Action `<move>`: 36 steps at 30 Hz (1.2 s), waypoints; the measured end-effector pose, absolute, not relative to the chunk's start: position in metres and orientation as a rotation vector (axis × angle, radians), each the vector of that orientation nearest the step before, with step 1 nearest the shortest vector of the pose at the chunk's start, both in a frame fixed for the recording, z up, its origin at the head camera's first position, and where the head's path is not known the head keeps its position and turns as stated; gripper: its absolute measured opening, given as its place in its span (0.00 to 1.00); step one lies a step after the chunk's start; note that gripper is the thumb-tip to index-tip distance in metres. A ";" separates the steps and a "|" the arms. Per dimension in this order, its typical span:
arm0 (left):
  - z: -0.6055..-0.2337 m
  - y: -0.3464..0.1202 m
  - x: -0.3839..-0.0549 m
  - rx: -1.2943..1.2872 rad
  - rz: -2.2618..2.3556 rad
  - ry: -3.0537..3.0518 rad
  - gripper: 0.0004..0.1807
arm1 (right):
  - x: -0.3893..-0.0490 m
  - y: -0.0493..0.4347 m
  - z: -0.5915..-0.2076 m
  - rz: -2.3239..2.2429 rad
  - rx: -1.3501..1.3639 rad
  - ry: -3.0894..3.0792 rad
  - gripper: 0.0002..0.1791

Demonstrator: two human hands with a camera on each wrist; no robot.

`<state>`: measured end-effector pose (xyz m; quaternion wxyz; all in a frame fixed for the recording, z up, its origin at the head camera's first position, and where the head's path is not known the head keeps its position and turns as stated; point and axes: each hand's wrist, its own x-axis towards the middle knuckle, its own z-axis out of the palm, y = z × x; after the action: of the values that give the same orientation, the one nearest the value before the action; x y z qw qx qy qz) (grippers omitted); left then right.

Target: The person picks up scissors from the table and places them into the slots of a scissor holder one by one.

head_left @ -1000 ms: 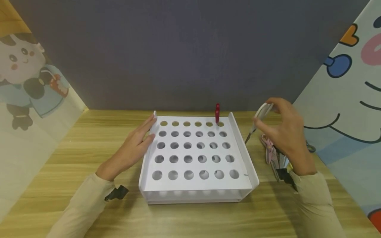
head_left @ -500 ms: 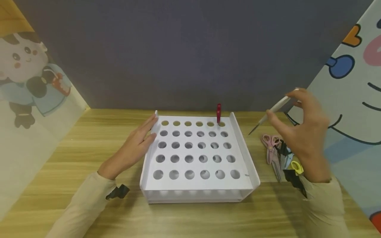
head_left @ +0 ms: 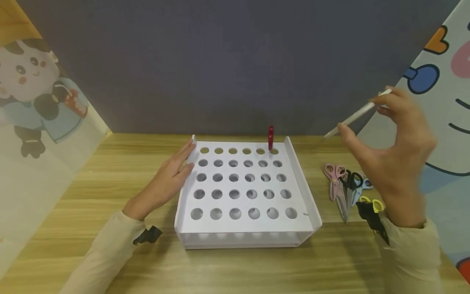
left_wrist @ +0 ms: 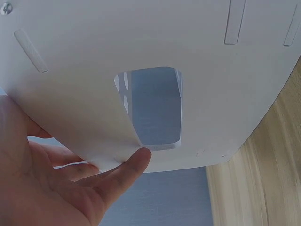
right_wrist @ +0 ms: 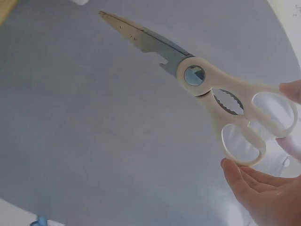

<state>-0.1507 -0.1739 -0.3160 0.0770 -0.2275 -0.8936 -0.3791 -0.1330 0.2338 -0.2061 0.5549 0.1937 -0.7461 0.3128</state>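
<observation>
item, nearest: a white flat-panelled rack (head_left: 242, 226) with rows of round holes, standing on the pale wood-grain table (head_left: 110, 175).
item: the left hand (head_left: 161, 185), fingers extended, resting against the rack's left side panel; i see no clenched grasp.
item, right of the rack: a loose group, namely yellow-handled scissors (head_left: 373, 204), pink scissors (head_left: 335, 181), black-handled scissors (head_left: 351, 183) and light-blue scissors (head_left: 356, 197).
item: the right hand (head_left: 404, 153), pinching the loops of white-handled metal scissors (right_wrist: 214, 77), raised right of the rack and apart from it, blades together.
item, farther: a slim red upright piece (head_left: 270, 138) at the rack's rear right hole.
item, farthest: a dark grey wall (head_left: 220, 73).
hazards, my judgement: the fingertip pinch could let the scissors twist or drop; a low swing leftward could clip the red piece; too firm a left push could slide the rack.
</observation>
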 end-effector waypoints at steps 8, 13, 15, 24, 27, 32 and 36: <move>-0.311 -0.176 -0.148 -0.682 -1.143 -2.677 0.30 | -0.132 0.209 -0.186 0.700 0.544 -1.751 0.33; -0.310 -0.175 -0.145 -0.686 -1.147 -2.684 0.30 | -0.137 0.197 -0.179 0.740 0.630 -1.736 0.33; -0.309 -0.174 -0.144 -0.696 -1.146 -2.681 0.30 | -0.139 0.193 -0.175 0.748 0.673 -1.746 0.33; -0.303 -0.176 -0.141 -0.709 -1.118 -2.668 0.30 | -0.153 0.175 -0.166 0.683 0.847 -1.855 0.28; -0.301 -0.177 -0.140 -0.704 -1.113 -2.665 0.30 | -0.161 0.170 -0.166 0.675 0.911 -1.851 0.28; -0.300 -0.176 -0.139 -0.687 -1.121 -2.665 0.30 | -0.172 0.164 -0.172 0.708 0.940 -1.955 0.29; -0.300 -0.175 -0.136 -0.677 -1.142 -2.674 0.30 | -0.179 0.161 -0.181 0.700 0.917 -2.091 0.29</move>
<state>-0.1364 -0.1751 -0.3004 0.0781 -0.2262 -0.8929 -0.3813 -0.1790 0.1608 -0.1806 0.3677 0.3572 -0.8142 0.2724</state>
